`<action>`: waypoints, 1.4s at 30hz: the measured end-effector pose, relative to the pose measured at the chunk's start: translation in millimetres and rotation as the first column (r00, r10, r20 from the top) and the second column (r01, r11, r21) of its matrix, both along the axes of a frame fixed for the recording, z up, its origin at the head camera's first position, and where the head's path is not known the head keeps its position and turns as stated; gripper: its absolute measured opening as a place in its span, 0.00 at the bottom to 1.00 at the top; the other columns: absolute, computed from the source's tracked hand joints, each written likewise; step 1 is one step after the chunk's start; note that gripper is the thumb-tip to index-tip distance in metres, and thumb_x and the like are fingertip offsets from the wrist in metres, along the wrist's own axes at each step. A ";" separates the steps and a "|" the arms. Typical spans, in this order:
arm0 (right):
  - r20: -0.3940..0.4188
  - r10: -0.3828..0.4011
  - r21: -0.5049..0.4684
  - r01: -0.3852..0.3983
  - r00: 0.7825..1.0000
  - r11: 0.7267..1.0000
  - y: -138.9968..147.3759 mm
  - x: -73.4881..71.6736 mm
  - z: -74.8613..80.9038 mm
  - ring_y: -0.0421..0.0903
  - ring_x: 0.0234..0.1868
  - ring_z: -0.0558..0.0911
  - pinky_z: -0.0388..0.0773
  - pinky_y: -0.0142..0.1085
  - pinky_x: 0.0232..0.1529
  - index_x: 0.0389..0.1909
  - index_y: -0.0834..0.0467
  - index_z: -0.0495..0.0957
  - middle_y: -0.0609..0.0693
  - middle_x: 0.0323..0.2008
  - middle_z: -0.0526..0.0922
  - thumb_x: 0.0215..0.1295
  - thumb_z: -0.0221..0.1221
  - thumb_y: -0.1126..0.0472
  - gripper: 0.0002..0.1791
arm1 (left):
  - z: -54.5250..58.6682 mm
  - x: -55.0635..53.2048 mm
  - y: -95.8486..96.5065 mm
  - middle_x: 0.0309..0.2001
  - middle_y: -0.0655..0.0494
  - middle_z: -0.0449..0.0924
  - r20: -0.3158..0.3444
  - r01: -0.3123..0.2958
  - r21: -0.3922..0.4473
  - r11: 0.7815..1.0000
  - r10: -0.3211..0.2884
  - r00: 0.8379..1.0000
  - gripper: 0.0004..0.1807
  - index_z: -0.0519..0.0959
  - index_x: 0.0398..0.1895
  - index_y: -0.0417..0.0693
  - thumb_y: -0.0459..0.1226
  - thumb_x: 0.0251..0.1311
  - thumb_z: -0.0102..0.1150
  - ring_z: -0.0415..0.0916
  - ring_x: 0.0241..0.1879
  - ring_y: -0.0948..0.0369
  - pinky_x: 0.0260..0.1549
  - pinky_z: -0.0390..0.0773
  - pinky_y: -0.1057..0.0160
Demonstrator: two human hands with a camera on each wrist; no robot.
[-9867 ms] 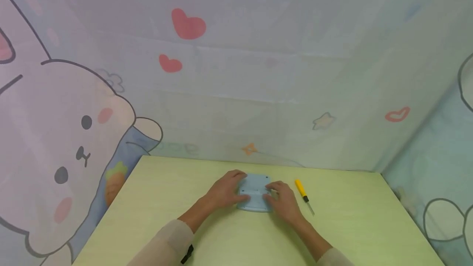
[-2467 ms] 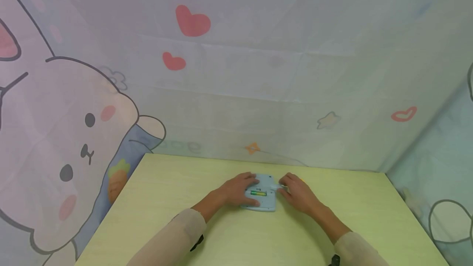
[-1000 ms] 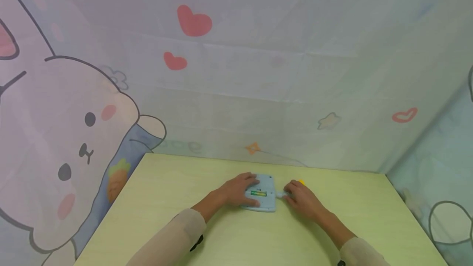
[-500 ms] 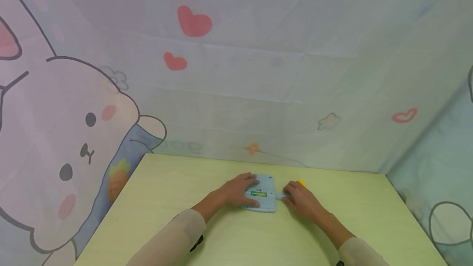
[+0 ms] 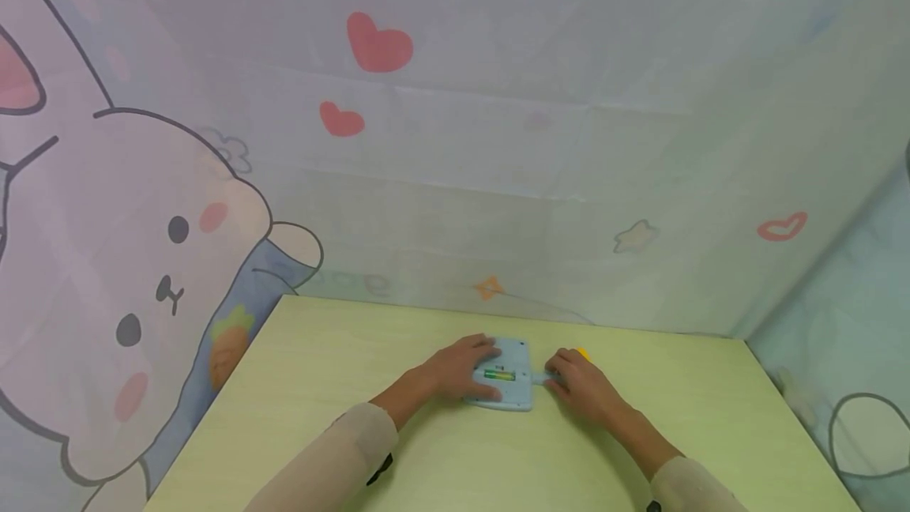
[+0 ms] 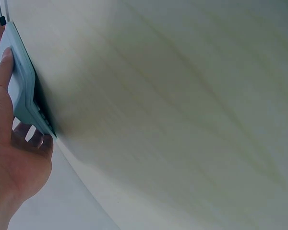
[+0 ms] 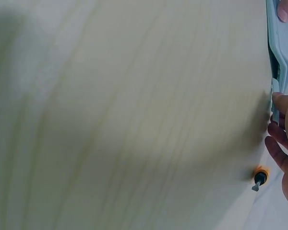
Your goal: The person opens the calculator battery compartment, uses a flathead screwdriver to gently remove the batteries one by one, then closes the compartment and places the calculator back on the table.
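Note:
A light blue calculator (image 5: 513, 355) lies face down on the table, its battery slot uncovered and a green battery (image 5: 500, 375) sitting inside. My left hand (image 5: 455, 368) grips its left side, thumb near the front and fingers near the back; the left wrist view shows the calculator's thick edge (image 6: 23, 76) between them. Just off the right side, my right hand (image 5: 581, 387) pinches a slim light blue battery cover (image 5: 539, 378) between thumb and finger. In the right wrist view, that cover (image 7: 275, 86) stands close by the calculator's edge (image 7: 281, 43); whether they touch, I cannot tell.
Behind the right hand lies a screwdriver with a yellow handle (image 5: 584, 354), mostly hidden in the head view; its tip (image 7: 256, 187) shows in the right wrist view. A printed cloth (image 5: 455, 180) hangs behind the pale table (image 5: 341, 362).
Earlier, both hands rested on the calculator and no battery showed. The right hand has since drawn the cover off to the right, exposing the battery. Over the last half second, the hands have hardly moved.

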State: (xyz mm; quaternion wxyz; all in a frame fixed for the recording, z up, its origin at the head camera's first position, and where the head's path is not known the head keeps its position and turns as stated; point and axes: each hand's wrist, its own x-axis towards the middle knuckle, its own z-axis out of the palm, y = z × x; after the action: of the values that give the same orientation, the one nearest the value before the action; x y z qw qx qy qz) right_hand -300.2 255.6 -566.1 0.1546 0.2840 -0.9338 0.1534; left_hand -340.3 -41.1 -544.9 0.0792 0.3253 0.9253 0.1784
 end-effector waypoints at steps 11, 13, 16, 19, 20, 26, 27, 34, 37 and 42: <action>-0.007 -0.010 0.018 0.010 1.000 1.000 1.2 -5.3 -1.5 0.46 0.45 0.79 0.81 0.44 0.47 0.45 0.60 0.84 0.47 0.43 0.81 0.66 0.73 0.63 0.11 | 1.1 0.1 0.9 0.83 0.60 0.57 0.003 -0.001 0.007 1.000 0.001 1.000 0.47 0.69 0.80 0.61 0.68 0.61 0.66 0.52 0.82 0.56 0.74 0.63 0.50; -0.001 -0.017 0.017 0.017 1.000 1.000 0.9 -6.3 -2.4 0.46 0.46 0.79 0.81 0.44 0.47 0.45 0.60 0.84 0.48 0.44 0.82 0.66 0.73 0.63 0.11 | 0.8 0.0 1.0 0.83 0.60 0.57 0.004 -0.003 0.007 1.000 0.003 1.000 0.47 0.69 0.80 0.61 0.68 0.61 0.66 0.52 0.82 0.56 0.75 0.63 0.51; 0.004 -0.025 0.015 0.025 1.000 1.000 0.4 -7.6 -3.1 0.47 0.46 0.79 0.81 0.45 0.48 0.46 0.61 0.85 0.49 0.45 0.82 0.66 0.73 0.64 0.11 | 0.3 -0.2 1.4 0.83 0.60 0.56 0.002 -0.005 0.004 1.000 0.005 1.000 0.47 0.68 0.80 0.62 0.69 0.61 0.66 0.52 0.82 0.56 0.75 0.63 0.51; 0.000 -0.030 0.007 0.030 1.000 1.000 -0.3 -9.0 -3.2 0.48 0.47 0.80 0.81 0.46 0.49 0.46 0.61 0.85 0.50 0.45 0.83 0.66 0.73 0.64 0.11 | -0.1 -0.3 1.6 0.83 0.60 0.57 -0.001 -0.004 0.001 1.000 0.004 1.000 0.47 0.68 0.80 0.62 0.69 0.61 0.66 0.52 0.82 0.56 0.75 0.63 0.51; 0.000 -0.031 0.002 0.031 1.000 1.000 -0.5 -9.4 -3.2 0.48 0.47 0.80 0.81 0.46 0.49 0.46 0.62 0.85 0.50 0.45 0.83 0.66 0.73 0.65 0.11 | -0.2 -0.4 1.7 0.83 0.60 0.57 -0.001 -0.006 0.000 1.000 0.006 1.000 0.47 0.68 0.80 0.62 0.69 0.61 0.66 0.52 0.82 0.56 0.75 0.63 0.51; 0.004 -0.049 -0.008 0.049 0.999 0.999 -1.2 -11.6 -3.5 0.50 0.49 0.81 0.81 0.47 0.51 0.46 0.63 0.86 0.51 0.46 0.83 0.66 0.72 0.66 0.10 | -1.0 -0.9 2.0 0.83 0.61 0.56 0.001 -0.012 0.000 1.000 0.012 1.000 0.47 0.68 0.81 0.62 0.68 0.62 0.66 0.53 0.82 0.56 0.75 0.63 0.51; 0.005 -0.052 -0.006 0.052 0.999 0.999 -1.3 -11.7 -3.5 0.50 0.49 0.81 0.81 0.47 0.51 0.46 0.63 0.86 0.51 0.46 0.83 0.66 0.72 0.66 0.10 | -0.9 -1.0 2.0 0.83 0.61 0.56 0.001 -0.013 0.000 1.000 0.013 1.000 0.47 0.68 0.81 0.62 0.68 0.62 0.66 0.52 0.82 0.56 0.75 0.63 0.51; 0.022 -0.061 -0.011 0.061 0.998 0.998 -2.4 -11.3 -2.5 0.52 0.50 0.81 0.82 0.49 0.52 0.47 0.64 0.85 0.52 0.47 0.83 0.66 0.72 0.66 0.11 | -1.8 -1.6 2.1 0.83 0.61 0.56 -0.002 -0.014 -0.001 1.000 0.014 1.000 0.47 0.68 0.81 0.63 0.69 0.61 0.66 0.53 0.82 0.56 0.74 0.63 0.51; 0.024 -0.063 -0.008 0.064 0.998 0.998 -2.8 -10.9 -1.5 0.52 0.50 0.81 0.82 0.49 0.51 0.47 0.64 0.85 0.53 0.47 0.84 0.66 0.71 0.66 0.11 | -2.5 -2.4 1.8 0.83 0.62 0.56 -0.003 -0.014 -0.005 1.000 0.014 1.000 0.47 0.68 0.81 0.63 0.69 0.61 0.66 0.52 0.82 0.57 0.75 0.63 0.51; 0.027 -0.069 0.000 0.069 0.997 0.998 -2.5 -10.9 -0.5 0.52 0.50 0.81 0.82 0.48 0.51 0.48 0.64 0.85 0.53 0.47 0.84 0.67 0.71 0.66 0.12 | -2.5 -2.8 1.7 0.83 0.61 0.57 -0.008 -0.006 -0.006 1.000 0.005 1.000 0.47 0.69 0.80 0.62 0.68 0.61 0.66 0.53 0.82 0.56 0.74 0.63 0.52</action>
State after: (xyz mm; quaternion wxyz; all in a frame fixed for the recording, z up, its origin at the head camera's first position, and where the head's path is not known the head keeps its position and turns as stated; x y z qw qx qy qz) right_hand -311.1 253.1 -566.6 0.1475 0.2494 -0.9449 0.1524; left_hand -343.1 -39.5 -547.4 0.0760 0.3232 0.9270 0.1744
